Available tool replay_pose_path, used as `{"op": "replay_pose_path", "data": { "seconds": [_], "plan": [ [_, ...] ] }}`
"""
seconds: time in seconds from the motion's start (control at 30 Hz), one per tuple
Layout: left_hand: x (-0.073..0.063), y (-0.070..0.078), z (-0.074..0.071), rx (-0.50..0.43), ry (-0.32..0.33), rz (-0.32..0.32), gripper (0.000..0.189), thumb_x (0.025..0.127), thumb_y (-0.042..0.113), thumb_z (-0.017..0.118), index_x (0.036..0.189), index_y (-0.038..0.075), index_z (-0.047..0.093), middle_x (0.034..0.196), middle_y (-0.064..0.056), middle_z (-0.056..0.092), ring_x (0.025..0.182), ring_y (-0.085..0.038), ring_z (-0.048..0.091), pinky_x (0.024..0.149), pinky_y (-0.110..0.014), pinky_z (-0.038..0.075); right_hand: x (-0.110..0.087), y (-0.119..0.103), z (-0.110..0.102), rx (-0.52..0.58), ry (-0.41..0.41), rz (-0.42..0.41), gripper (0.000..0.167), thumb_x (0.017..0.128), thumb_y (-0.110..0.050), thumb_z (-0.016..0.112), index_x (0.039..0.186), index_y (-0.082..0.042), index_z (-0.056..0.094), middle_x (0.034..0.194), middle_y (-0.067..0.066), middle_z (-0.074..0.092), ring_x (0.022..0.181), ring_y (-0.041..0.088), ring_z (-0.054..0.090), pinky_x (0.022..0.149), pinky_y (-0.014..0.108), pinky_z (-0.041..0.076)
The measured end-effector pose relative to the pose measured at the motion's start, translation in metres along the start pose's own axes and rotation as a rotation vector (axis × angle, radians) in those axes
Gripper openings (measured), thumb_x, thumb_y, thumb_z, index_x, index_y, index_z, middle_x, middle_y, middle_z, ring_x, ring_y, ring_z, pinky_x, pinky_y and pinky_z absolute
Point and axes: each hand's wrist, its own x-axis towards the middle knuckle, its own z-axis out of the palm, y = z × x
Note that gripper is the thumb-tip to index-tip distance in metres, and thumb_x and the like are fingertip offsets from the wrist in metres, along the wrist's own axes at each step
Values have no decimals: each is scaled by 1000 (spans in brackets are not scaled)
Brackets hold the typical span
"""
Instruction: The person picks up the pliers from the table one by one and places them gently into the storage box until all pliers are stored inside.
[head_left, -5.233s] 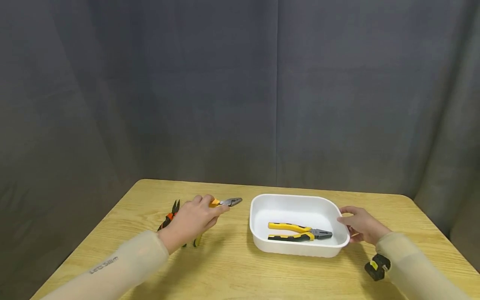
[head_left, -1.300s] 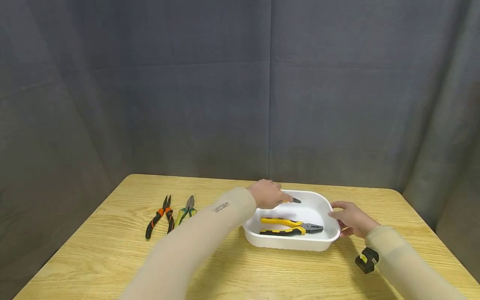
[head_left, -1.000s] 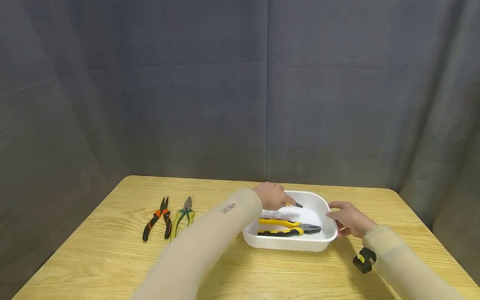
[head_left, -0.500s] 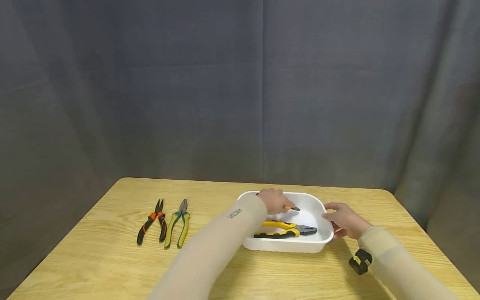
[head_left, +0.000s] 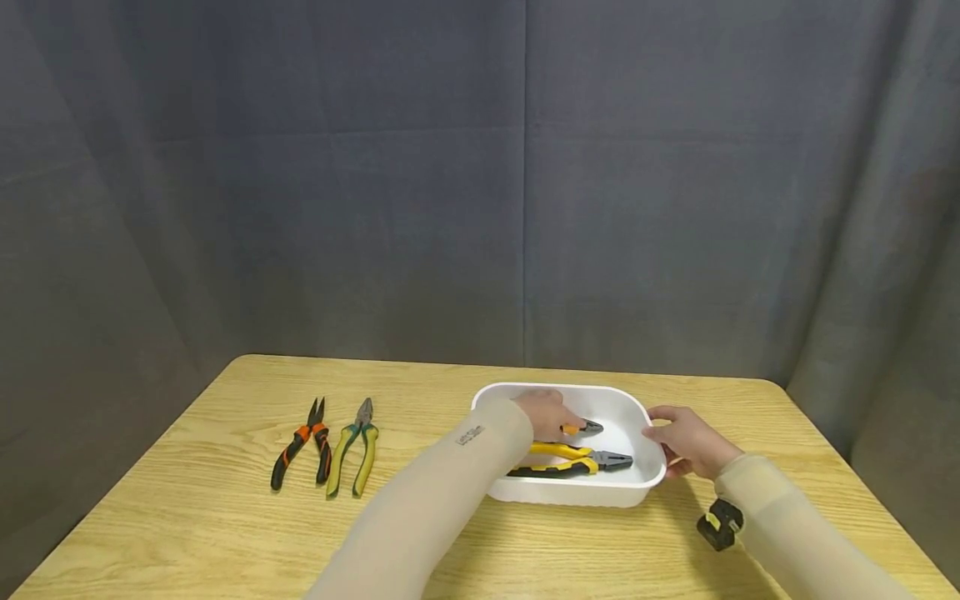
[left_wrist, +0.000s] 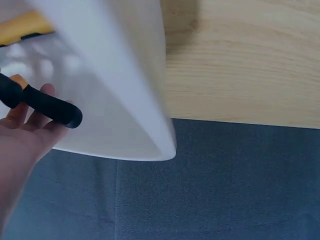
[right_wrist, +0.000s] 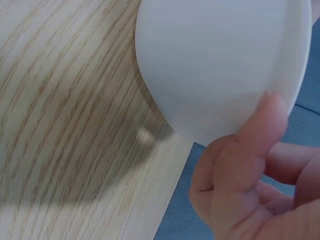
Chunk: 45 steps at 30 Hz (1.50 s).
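Note:
Inside a white plastic tray (head_left: pixel 573 495), my left hand (head_left: pixel 546 414) grips the handles of orange-and-black pliers (head_left: pixel 592 427), whose grey head points right. In the left wrist view, my fingers lie around the black-ended handles (left_wrist: pixel 52 106), close to the tray floor; whether the pliers touch it I cannot tell. Larger yellow-and-black pliers (head_left: pixel 615 461) lie in the tray's front part, their handle ends partly hidden by my left sleeve. My right hand (head_left: pixel 693 442) pinches the tray's right rim, thumb against the wall in the right wrist view.
Left of the tray, orange-and-black long-nose pliers (head_left: pixel 321 437) and green-and-yellow pliers (head_left: pixel 363 433) lie side by side on the wooden table (head_left: pixel 225 517). A black device (head_left: pixel 721 523) is strapped to my right wrist. Behind the table hangs a grey curtain (head_left: pixel 405 208).
My left hand has carried the orange-and-black pliers from the table's left side into the tray and lowered them. My right hand keeps its grip on the tray's rim.

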Motion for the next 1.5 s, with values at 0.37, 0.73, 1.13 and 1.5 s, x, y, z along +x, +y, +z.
{"op": "replay_pose_path", "data": {
  "seconds": [0.37,0.73,1.13,1.5],
  "plan": [
    [-1,-1,6,4,31,-3,47,95,35,63,139,45,51,100,6,55,83,-9,48,71,-20,42,0,0,1,-4,-6,-5,46,100,-6,47,139,15,32,78,11,56,59,15,53,51,26,51],
    [4,-11,5,84,42,141,50,92,24,69,139,35,54,97,6,57,85,-10,47,72,-18,40,3,-3,1,-7,-10,1,47,100,-6,47,140,14,31,82,12,56,63,17,54,53,27,51],
    [-6,-16,7,64,86,146,61,93,14,66,147,34,44,116,4,58,97,-7,52,85,-18,44,4,-3,-1,-28,-9,-1,48,100,-6,47,140,15,30,83,12,58,63,17,55,53,27,52],
    [-27,-20,0,-2,149,171,50,96,16,62,144,26,50,121,0,59,97,-7,53,84,-17,44,6,-1,-1,-37,-17,-19,48,100,-6,47,139,16,30,84,13,59,63,17,54,54,29,52]
  ]
}}
